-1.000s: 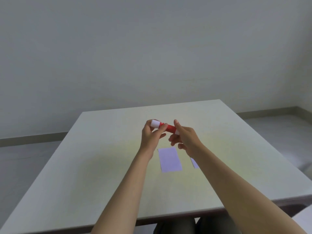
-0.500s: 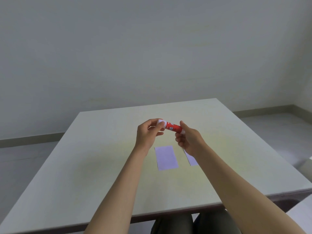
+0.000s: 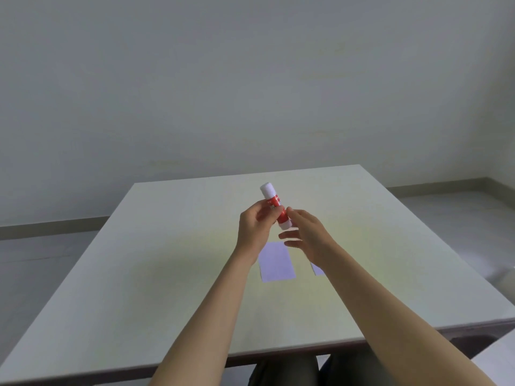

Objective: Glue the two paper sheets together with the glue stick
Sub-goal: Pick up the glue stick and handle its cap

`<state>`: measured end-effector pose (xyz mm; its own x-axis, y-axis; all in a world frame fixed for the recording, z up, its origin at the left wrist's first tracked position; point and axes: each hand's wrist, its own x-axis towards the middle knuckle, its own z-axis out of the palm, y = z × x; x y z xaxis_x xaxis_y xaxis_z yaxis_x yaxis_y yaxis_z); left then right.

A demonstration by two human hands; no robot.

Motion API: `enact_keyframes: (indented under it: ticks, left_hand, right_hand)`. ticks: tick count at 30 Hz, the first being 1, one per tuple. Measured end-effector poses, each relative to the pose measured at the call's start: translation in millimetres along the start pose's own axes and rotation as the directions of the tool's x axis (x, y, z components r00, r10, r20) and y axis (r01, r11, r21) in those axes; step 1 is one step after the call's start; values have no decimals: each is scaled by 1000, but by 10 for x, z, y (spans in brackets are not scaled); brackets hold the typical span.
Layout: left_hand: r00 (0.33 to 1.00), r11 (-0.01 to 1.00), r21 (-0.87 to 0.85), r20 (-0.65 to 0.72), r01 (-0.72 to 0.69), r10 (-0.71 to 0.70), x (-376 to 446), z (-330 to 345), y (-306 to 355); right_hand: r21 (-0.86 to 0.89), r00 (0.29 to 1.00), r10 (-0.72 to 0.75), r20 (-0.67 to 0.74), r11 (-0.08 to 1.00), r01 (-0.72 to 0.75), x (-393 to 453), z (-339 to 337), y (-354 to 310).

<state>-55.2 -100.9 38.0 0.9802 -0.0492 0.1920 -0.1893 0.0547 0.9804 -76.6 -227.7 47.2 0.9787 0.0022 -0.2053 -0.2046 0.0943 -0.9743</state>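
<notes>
Left hand [image 3: 255,227] grips glue stick [image 3: 275,205]; capped

Red-and-white glue stick [image 3: 275,205], lilac paper sheets [image 3: 276,261], off-white table [image 3: 167,246]

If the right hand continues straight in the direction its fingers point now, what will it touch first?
Most likely the glue stick. The right hand points up and left at the stick's lower white end, almost touching it, while the left hand holds the stick. Depth is unclear from one view.

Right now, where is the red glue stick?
In the head view, the red glue stick with white ends is held up in the left hand, above the left purple paper sheet.
</notes>
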Motion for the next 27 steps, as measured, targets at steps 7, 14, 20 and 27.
enact_keyframes:
  ticks: [7, 14, 20, 27]
  left_hand:
    - [996, 934, 349, 15, -84, 84, 73, -134, 27]
    - [953, 744, 595, 159, -302, 260, 90, -214, 48]
    - [945, 670, 668, 196, -324, 262, 90, -243, 59]
    - [939, 622, 704, 234, -342, 251, 94, -228, 94]
  right_hand:
    - [-400, 909, -384, -163, 868, 295, 58, -42, -337]
    - [-598, 909, -403, -106, 756, 266, 131, -78, -480]
    - [-583, 957, -283, 55, 769, 261, 135, -166, -454]
    - [-606, 983, -164, 77, 776, 177, 137, -187, -450]
